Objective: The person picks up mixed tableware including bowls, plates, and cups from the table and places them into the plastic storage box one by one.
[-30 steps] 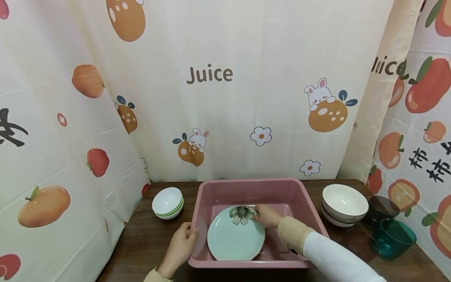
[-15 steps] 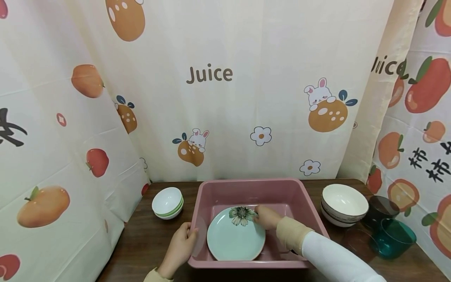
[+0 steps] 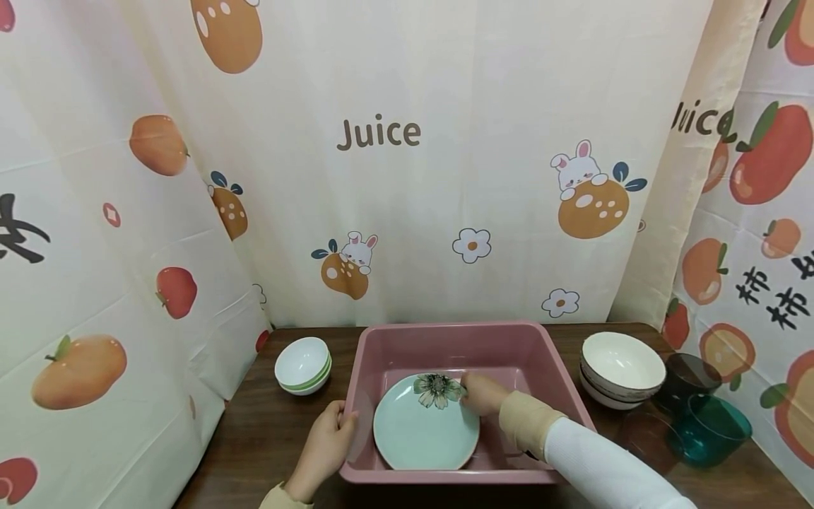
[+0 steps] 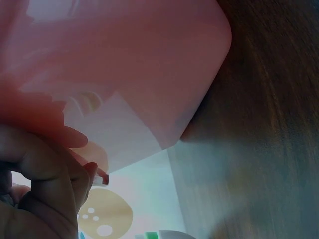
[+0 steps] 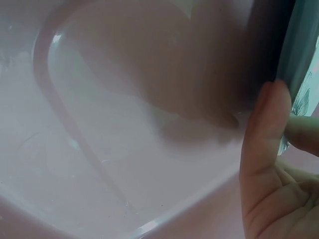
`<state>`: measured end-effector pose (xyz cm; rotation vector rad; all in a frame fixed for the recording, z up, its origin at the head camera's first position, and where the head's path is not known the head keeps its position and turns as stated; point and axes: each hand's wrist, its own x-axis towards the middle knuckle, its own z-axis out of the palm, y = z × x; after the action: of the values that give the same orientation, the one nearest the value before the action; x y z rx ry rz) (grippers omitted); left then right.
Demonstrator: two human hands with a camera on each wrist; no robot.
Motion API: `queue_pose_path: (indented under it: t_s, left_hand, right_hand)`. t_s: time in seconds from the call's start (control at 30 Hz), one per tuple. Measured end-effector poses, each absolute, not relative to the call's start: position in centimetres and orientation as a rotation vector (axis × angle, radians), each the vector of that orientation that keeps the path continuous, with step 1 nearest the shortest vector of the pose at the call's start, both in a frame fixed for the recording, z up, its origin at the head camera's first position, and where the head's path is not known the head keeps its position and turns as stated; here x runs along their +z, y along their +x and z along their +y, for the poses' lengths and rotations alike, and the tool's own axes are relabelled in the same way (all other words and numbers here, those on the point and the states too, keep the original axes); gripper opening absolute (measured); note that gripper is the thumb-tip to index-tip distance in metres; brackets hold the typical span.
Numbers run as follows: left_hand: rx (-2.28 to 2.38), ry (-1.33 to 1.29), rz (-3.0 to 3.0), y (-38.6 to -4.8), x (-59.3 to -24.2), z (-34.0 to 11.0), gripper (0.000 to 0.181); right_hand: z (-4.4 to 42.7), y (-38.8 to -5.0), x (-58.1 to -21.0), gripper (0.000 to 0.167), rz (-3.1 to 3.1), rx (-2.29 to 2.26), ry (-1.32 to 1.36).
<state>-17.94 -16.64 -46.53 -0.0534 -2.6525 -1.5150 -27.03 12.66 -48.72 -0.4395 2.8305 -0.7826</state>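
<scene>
A pale green plate with a flower printed near its far edge lies in a pink basin, towards the left. My right hand pinches the plate's right far rim. In the right wrist view one digit sits under the plate's edge and another on its flowered face. My left hand grips the basin's left rim from outside, and the left wrist view has its curled fingers at the pink wall.
White bowls with green rims are stacked left of the basin. To its right stand stacked cream bowls, a dark glass and a teal glass on the brown wooden table. A printed curtain hangs behind.
Both hands keep their holds on the plate and the basin. The plate and my right hand have barely shifted; nothing else has moved visibly.
</scene>
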Motion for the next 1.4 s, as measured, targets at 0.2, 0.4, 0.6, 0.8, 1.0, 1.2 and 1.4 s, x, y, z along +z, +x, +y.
queue_pose_path:
  t_s: [0.2,0.4,0.6,0.8,1.0,1.2,1.4]
  left_hand:
    - [-1.506,-0.054,-2.658,-18.0,-46.6,-16.6,0.024]
    - [-1.494,-0.06,-2.658,-18.0,-46.6,-16.7,0.025]
    - [-1.494,-0.038,-2.686,-18.4,-46.0,-16.8,0.025]
    - [-1.521,-0.021,-2.701,-18.9,-45.3,-16.9,0.026]
    - [-1.553,-0.007,-2.708,-19.1,-44.9,-16.9,0.026]
    - [-1.56,-0.035,-2.702,-18.8,-45.2,-17.4,0.026]
    - [-1.562,-0.086,-2.694,-18.3,-45.7,-18.4,0.026]
  right_hand:
    - [12.7,-26.9,-48.7,0.006,2.818,-0.767,-0.467]
    - [12.8,-26.8,-48.6,0.013,2.778,-0.765,-0.466]
    - [12.6,-27.1,-48.1,0.013,2.747,-0.76,-0.454]
    - [12.5,-27.3,-47.4,0.013,2.716,-0.75,-0.42]
    - [12.4,-27.4,-46.7,0.014,2.686,-0.754,-0.357]
    - [11.8,-26.8,-46.2,0.02,2.741,-0.729,-0.349]
    - [10.9,-25.4,-45.6,0.027,2.732,-0.765,-0.311]
